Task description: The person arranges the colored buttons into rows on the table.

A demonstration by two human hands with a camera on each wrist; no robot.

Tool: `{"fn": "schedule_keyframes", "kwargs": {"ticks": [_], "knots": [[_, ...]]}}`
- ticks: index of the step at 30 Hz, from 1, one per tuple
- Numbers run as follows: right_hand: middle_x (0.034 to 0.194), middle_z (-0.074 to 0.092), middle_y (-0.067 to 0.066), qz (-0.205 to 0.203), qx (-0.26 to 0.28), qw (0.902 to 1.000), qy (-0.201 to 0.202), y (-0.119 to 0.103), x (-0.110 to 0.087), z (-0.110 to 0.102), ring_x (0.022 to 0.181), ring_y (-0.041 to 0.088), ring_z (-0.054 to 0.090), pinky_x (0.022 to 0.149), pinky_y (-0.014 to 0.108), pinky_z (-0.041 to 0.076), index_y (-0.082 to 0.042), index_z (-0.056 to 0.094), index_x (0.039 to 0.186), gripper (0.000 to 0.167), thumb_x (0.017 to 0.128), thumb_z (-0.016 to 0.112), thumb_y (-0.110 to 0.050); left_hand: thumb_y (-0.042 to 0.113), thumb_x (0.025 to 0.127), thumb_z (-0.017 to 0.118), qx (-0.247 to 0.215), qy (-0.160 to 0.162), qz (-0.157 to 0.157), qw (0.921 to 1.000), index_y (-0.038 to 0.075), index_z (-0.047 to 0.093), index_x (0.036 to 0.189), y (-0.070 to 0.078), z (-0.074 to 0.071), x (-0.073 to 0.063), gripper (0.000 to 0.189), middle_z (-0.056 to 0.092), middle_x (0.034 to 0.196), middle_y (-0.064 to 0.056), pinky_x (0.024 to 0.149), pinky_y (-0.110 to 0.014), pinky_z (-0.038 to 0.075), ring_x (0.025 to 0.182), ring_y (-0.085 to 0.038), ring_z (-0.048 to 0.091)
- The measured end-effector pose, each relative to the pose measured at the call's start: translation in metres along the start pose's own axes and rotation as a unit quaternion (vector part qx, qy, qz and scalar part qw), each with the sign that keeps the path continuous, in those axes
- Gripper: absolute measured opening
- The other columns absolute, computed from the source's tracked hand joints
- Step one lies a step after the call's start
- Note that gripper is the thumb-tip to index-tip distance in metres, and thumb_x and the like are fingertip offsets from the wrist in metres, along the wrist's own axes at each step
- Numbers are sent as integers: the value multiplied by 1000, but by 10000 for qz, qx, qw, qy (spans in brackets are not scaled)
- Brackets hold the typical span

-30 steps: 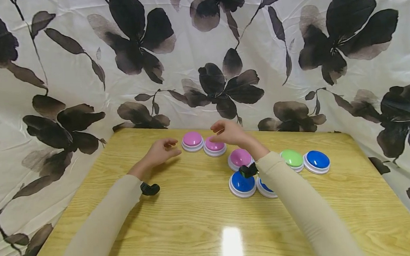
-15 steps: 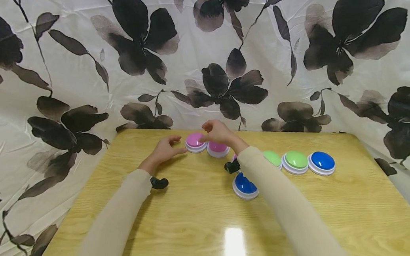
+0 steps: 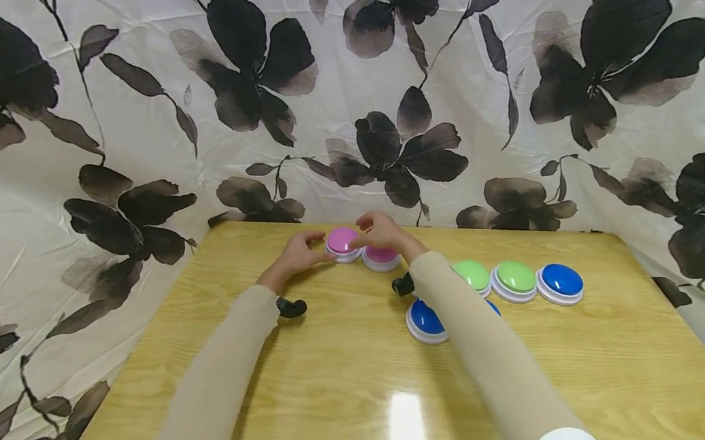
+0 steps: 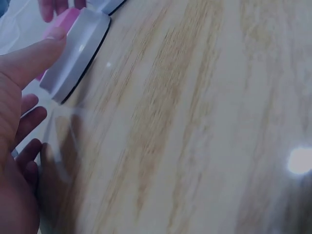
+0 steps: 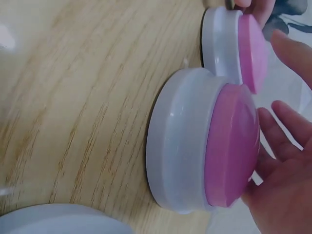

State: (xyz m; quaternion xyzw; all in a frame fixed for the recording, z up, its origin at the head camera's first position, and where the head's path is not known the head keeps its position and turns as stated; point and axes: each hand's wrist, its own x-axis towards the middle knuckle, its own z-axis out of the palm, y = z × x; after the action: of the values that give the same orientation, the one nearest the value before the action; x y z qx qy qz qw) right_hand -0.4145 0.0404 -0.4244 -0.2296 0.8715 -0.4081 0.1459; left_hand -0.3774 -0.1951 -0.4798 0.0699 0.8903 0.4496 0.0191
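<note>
Two pink push buttons on white round bases sit side by side near the table's back edge. At the left side of the farther-left pink button [image 3: 341, 240], my left hand [image 3: 296, 254] has its thumb at the base, fingers loosely spread. The left wrist view shows that thumb [image 4: 46, 51] overlapping the white base [image 4: 80, 58]. My right hand [image 3: 383, 233] reaches over the second pink button [image 3: 382, 255], its thumb by the first one's right side. In the right wrist view, the right fingers [image 5: 280, 134] are relaxed behind the second pink button [image 5: 231, 146].
Right of the hands stand two green buttons [image 3: 472, 275] [image 3: 515, 277] and a blue button [image 3: 562, 282]. Nearer is another blue button [image 3: 425, 318], with one more blue one partly hidden by the right sleeve [image 3: 464, 321]. A flowered cloth [image 3: 319, 99] hangs behind the wooden table [image 3: 327, 385].
Both hands have closed in on the far-left pink button, the left moving right and the right moving left. The right sleeve now covers the third pink button. The camera view shifts slightly.
</note>
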Motion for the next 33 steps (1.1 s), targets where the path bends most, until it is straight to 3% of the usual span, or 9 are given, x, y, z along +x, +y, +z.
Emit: {"fn": "schedule_keyframes", "kwargs": {"ticks": [4,9,13,19,27,33], "knots": [[121,61,15,196,-221,9995,-151,7,1,5,113,26,55,97,36,45,1,58,127,61,79,82,-27,27,76,85,-60,7,-91,9999,-3,54,134,-2,6,-4,73,55,135,-17,110,-42,31,130,-32,44],[119,63,15,226,-463,9981,-332,14,5,10,111,25,57,95,32,46,2,58,127,64,76,84,-25,38,73,86,276,73,-147,9995,3,56,134,-7,12,-4,76,56,136,-12,112,-47,25,132,-29,42],[117,63,14,279,-602,9972,-348,17,8,10,108,24,58,94,32,47,2,58,127,64,75,85,-25,39,72,86,269,62,-92,9996,4,56,134,-5,14,-2,77,55,136,-12,112,-46,26,133,-29,41],[117,63,12,327,-705,9956,-530,19,12,10,107,23,57,94,34,46,-1,59,128,65,75,85,-27,40,69,88,314,-80,-293,9990,8,58,133,0,13,2,77,56,136,-9,112,-49,23,133,-27,39],[116,62,9,295,-594,9971,-363,20,14,11,105,22,56,94,35,46,-6,61,127,66,72,87,-31,39,69,88,354,-160,-217,9990,7,59,132,2,9,8,76,57,135,-11,112,-50,22,132,-28,41],[114,63,7,251,-708,9968,-272,19,17,10,103,21,57,92,35,47,-7,63,126,65,72,87,-34,34,70,89,286,-173,-102,9994,3,57,134,3,7,10,78,55,136,-13,112,-44,26,132,-27,41]]}}
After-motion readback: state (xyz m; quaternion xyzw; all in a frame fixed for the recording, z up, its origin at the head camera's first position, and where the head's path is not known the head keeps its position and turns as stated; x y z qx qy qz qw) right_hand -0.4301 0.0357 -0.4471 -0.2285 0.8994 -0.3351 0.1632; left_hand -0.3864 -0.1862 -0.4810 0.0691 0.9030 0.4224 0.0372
